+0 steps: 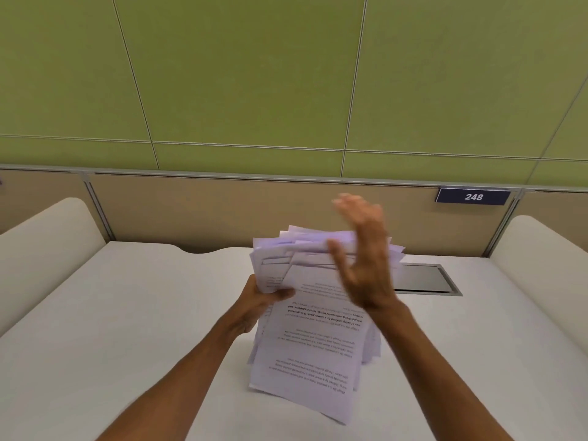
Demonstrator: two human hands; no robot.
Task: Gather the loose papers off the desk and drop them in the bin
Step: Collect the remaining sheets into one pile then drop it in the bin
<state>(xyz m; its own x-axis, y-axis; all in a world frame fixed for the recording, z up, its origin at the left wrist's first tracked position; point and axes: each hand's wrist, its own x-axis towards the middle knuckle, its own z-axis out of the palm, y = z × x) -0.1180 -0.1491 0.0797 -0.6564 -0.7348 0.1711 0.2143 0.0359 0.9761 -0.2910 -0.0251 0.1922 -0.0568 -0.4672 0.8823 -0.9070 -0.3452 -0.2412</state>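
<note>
A loose stack of white printed papers is held up over the middle of the white desk, its sheets uneven and fanned at the top. My left hand grips the stack's left edge, thumb on the front sheet. My right hand is in front of the stack's upper right part with fingers straight and spread; it is motion-blurred, and I cannot tell whether it touches the paper. No bin is in view.
A grey cable hatch is set into the desk behind the papers at right. Cream padded side walls flank the desk. A beige partition with a blue "248" plate and a green wall stand behind.
</note>
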